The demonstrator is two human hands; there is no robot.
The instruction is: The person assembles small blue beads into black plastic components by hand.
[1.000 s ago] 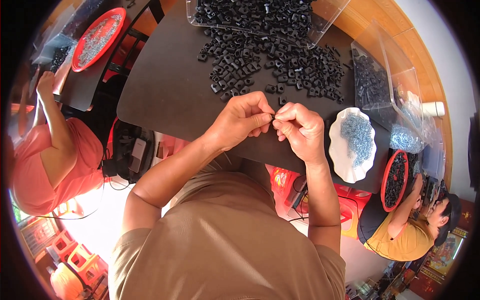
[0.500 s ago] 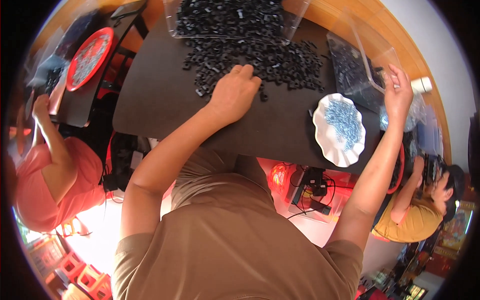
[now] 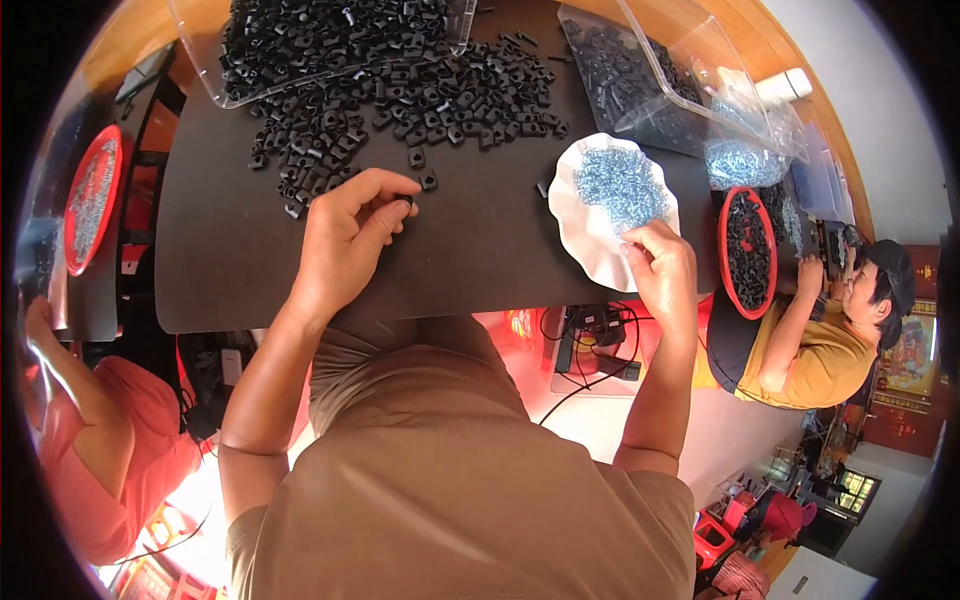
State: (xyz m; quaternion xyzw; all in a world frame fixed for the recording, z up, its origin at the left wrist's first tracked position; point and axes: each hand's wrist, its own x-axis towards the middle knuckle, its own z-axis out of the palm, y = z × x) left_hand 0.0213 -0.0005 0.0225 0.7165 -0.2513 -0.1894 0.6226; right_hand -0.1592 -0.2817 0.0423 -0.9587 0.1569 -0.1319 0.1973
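My left hand (image 3: pixel 345 235) is closed in a pinch, with a small black plastic part (image 3: pixel 405 201) between thumb and forefinger. It is held over the dark table, just on my side of a spread of similar black parts (image 3: pixel 450 105). My right hand (image 3: pixel 663 268) is at the near edge of a white scalloped dish (image 3: pixel 580 235). Its thumb and forefinger are drawn together beside the small shiny pale-blue pieces (image 3: pixel 622 185) lying in the dish. Whatever those fingertips hold is too small to make out.
A clear bin (image 3: pixel 345 75) heaped with black parts stands at the far side of the dark table (image 3: pixel 480 245). Another clear bin (image 3: pixel 640 115) is at the far right, near a bag of pale-blue pieces (image 3: pixel 745 165) and a red tray (image 3: pixel 727 255). People sit on both sides.
My left hand has drawn back from the pile with a black part. My right hand has left the clear bin's side for the white dish. The whole view has shifted.
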